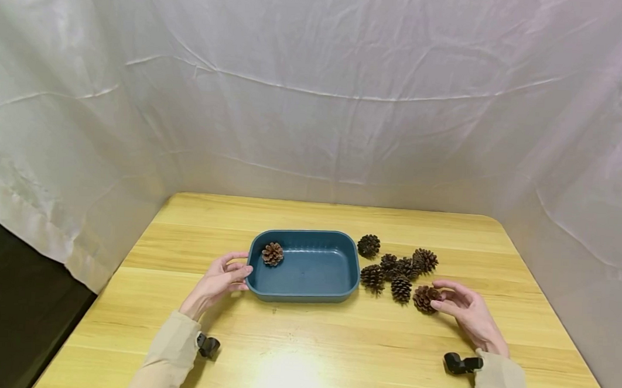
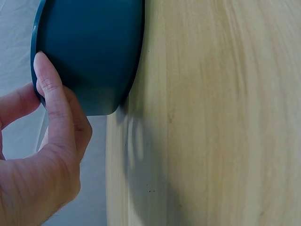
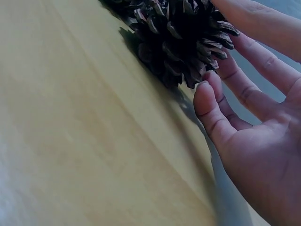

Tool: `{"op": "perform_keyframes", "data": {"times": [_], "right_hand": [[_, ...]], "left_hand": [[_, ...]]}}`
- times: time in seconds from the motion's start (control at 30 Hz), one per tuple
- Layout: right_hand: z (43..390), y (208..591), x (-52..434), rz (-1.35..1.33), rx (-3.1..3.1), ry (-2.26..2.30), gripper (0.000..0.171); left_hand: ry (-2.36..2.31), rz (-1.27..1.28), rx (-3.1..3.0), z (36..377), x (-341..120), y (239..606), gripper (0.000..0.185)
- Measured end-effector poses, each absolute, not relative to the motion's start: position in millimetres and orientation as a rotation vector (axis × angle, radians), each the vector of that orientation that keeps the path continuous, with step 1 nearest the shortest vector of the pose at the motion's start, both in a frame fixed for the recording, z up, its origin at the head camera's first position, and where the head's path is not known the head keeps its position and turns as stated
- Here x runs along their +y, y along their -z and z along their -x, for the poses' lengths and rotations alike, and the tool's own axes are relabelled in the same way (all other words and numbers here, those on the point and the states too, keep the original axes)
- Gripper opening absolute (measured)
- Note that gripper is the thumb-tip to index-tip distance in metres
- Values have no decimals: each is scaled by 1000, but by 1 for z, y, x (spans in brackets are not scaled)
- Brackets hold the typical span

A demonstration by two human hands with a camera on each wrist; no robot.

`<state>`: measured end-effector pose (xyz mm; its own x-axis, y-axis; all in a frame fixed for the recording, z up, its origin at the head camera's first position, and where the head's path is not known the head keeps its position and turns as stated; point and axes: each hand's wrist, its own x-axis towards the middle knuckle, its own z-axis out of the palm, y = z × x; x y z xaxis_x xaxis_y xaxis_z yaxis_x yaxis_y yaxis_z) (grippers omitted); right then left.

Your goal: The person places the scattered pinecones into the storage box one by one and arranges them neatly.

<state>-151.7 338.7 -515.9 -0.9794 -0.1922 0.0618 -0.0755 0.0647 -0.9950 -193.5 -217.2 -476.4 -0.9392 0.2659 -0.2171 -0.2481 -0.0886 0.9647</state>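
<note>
A dark blue plastic basin [image 1: 300,297] sits on the table with one brown pine cone [image 1: 272,254] inside its left end. My left hand [image 1: 223,278] pinches the basin's left rim between thumb and fingers; the left wrist view shows the thumb [image 2: 49,77] over the wall. To the right, my right hand [image 1: 465,310] reaches around the right side of a pine cone [image 1: 425,299] on the table. Seen from the right wrist, its fingers are spread loosely beside that cone [image 3: 176,42], the thumb tip just below the scales.
Several more pine cones [image 1: 402,288] lie clustered between the basin and my right hand. One pine cone [image 1: 368,245] lies apart at the basin's back right corner. Pale hanging cloth [image 1: 340,131] surrounds the wooden table [image 1: 293,339] at the back and sides.
</note>
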Motion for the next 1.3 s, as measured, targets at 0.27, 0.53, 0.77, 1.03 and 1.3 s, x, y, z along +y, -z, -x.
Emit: {"op": "perform_keyframes", "data": {"times": [0.27, 0.53, 0.77, 1.03, 1.3], "right_hand": [[152, 517, 340, 286, 2329, 1945, 49], [152, 518, 340, 285, 2335, 1931, 48], [153, 519, 341, 273, 2342, 1928, 46], [151, 518, 338, 224, 2358, 1936, 45], [152, 517, 338, 214, 2396, 1937, 43]], "left_hand": [[-2089, -10, 1849, 193, -217, 477, 58], [-2092, -4, 1847, 193, -216, 476, 58], [-2099, -16, 1837, 193, -217, 478, 57], [-2101, -18, 1829, 193, -218, 478, 57], [-2091, -12, 1841, 192, -217, 476, 59]]}}
